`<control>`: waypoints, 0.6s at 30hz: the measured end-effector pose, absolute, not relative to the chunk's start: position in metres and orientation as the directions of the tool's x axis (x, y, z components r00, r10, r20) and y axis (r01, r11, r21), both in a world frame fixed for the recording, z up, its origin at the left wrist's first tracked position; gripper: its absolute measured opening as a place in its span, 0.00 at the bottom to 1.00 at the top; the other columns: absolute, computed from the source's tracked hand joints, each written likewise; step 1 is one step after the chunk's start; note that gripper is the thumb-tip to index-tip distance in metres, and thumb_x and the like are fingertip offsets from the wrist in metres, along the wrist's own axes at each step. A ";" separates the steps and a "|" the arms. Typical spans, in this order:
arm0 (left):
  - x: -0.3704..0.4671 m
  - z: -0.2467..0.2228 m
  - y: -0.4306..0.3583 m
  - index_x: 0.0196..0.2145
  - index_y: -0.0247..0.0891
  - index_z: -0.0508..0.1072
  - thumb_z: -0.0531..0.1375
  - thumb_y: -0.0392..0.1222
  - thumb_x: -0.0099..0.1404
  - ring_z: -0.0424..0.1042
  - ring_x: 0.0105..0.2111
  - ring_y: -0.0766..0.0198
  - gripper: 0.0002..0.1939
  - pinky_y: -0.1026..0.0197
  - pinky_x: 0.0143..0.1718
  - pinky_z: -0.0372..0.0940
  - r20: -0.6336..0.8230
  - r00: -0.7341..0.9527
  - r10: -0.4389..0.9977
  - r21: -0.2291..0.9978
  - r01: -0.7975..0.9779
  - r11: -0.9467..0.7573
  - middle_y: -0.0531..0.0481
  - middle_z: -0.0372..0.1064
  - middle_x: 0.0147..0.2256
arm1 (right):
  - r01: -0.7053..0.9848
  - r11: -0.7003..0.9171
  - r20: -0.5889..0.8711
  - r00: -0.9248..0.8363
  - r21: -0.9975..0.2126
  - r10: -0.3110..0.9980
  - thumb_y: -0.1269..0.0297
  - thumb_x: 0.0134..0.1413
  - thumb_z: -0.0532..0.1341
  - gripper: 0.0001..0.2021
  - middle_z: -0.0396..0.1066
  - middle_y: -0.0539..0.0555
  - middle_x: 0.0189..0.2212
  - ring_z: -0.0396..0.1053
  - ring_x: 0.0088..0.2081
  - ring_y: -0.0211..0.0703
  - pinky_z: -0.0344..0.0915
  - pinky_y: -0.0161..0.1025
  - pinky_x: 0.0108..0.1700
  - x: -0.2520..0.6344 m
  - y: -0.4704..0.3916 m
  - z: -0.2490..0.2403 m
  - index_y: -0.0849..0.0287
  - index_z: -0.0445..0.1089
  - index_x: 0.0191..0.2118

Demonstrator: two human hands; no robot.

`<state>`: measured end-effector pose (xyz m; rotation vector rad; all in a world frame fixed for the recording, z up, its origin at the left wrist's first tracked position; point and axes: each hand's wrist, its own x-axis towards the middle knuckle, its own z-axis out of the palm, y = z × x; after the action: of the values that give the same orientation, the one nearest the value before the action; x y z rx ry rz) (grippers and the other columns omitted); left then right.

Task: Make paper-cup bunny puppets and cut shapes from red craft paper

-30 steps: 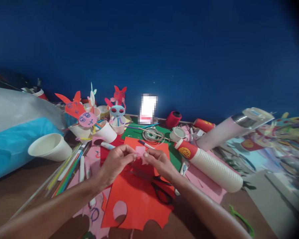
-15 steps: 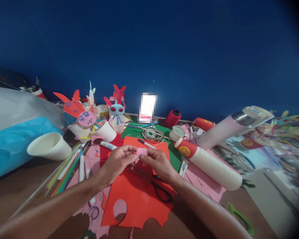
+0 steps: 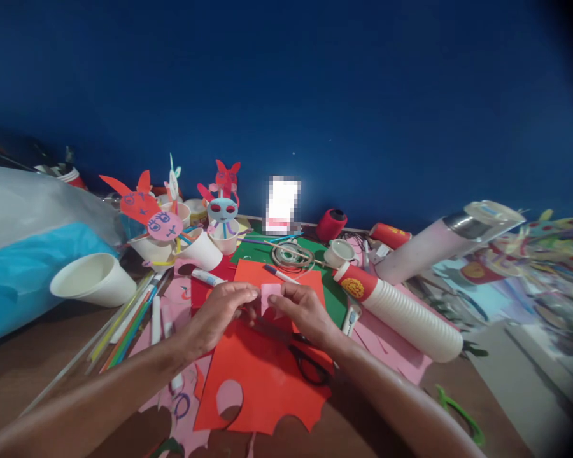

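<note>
A small pink paper piece [image 3: 270, 299] is pinched between the thumb and fingers of my right hand [image 3: 305, 310]. Just left of it, my left hand [image 3: 219, 310] has its thumb and fingertips pressed together; whatever it may hold is too small to make out. Both hands are above orange-red paper [image 3: 267, 375] with round cutouts along its lower edge. Black-handled scissors [image 3: 312, 367] lie on this paper, beneath my right wrist, their blades partly hidden.
At left are paper animal faces [image 3: 165, 225] on cups, a white cup [image 3: 93, 278] on its side and coloured strips [image 3: 132, 324]. A cup stack [image 3: 405, 315] and a tall cylinder [image 3: 420, 245] lie at right. Green scissors [image 3: 463, 416] rest at lower right.
My left fingers have come away from the pink piece and moved slightly left. The piece now shows taller and upright in my right hand.
</note>
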<state>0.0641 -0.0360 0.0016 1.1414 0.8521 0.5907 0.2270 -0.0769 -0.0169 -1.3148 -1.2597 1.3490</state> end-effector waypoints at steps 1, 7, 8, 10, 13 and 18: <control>0.064 0.002 -0.036 0.21 0.35 0.69 0.52 0.38 0.56 0.65 0.21 0.66 0.10 0.65 0.25 0.59 -0.280 0.561 0.779 0.947 0.029 0.319 0.52 0.66 0.20 | 0.067 -0.135 -0.141 -0.094 -0.989 0.986 0.61 0.49 0.57 0.11 0.63 0.46 0.18 0.59 0.20 0.33 0.54 0.31 0.23 0.227 -0.077 -0.016 0.61 0.61 0.22; 0.064 0.001 -0.036 0.21 0.35 0.68 0.53 0.40 0.57 0.64 0.20 0.68 0.11 0.67 0.24 0.56 -0.276 0.561 0.780 0.956 0.074 0.284 0.53 0.66 0.18 | 0.083 -0.119 -0.127 -0.096 -0.989 0.987 0.62 0.50 0.56 0.11 0.63 0.47 0.18 0.59 0.20 0.32 0.55 0.30 0.24 0.227 -0.078 -0.016 0.61 0.62 0.22; 0.063 0.001 -0.036 0.21 0.35 0.68 0.52 0.40 0.57 0.64 0.20 0.68 0.11 0.67 0.24 0.56 -0.273 0.560 0.782 0.957 0.074 0.280 0.53 0.66 0.19 | 0.085 -0.119 -0.127 -0.095 -0.989 0.987 0.62 0.50 0.56 0.11 0.63 0.47 0.18 0.59 0.20 0.32 0.54 0.30 0.23 0.227 -0.078 -0.017 0.61 0.62 0.22; 0.064 0.001 -0.037 0.21 0.35 0.68 0.52 0.40 0.57 0.64 0.20 0.68 0.11 0.66 0.24 0.56 -0.266 0.560 0.785 0.960 0.077 0.270 0.53 0.67 0.18 | 0.091 -0.119 -0.127 -0.095 -0.989 0.987 0.62 0.50 0.56 0.11 0.63 0.47 0.18 0.59 0.20 0.33 0.55 0.30 0.24 0.227 -0.079 -0.017 0.61 0.62 0.22; 0.064 0.002 -0.037 0.20 0.35 0.68 0.52 0.40 0.56 0.64 0.20 0.67 0.11 0.66 0.25 0.56 -0.266 0.562 0.783 0.959 0.073 0.273 0.53 0.67 0.18 | 0.115 -0.114 -0.124 -0.091 -0.987 0.988 0.61 0.50 0.56 0.11 0.64 0.47 0.18 0.60 0.20 0.34 0.55 0.31 0.24 0.227 -0.079 -0.016 0.61 0.63 0.22; 0.064 0.003 -0.037 0.19 0.35 0.68 0.52 0.39 0.55 0.65 0.20 0.66 0.11 0.65 0.25 0.57 -0.280 0.555 0.784 0.955 0.078 0.286 0.52 0.67 0.18 | 0.136 -0.110 -0.122 -0.082 -0.985 0.989 0.61 0.50 0.57 0.11 0.63 0.47 0.17 0.59 0.20 0.33 0.54 0.30 0.23 0.226 -0.079 -0.014 0.61 0.61 0.21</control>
<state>0.0639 -0.0366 0.0034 1.2072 0.8880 0.5654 0.2256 -0.0791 -0.0143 -1.3501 -1.3173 1.2984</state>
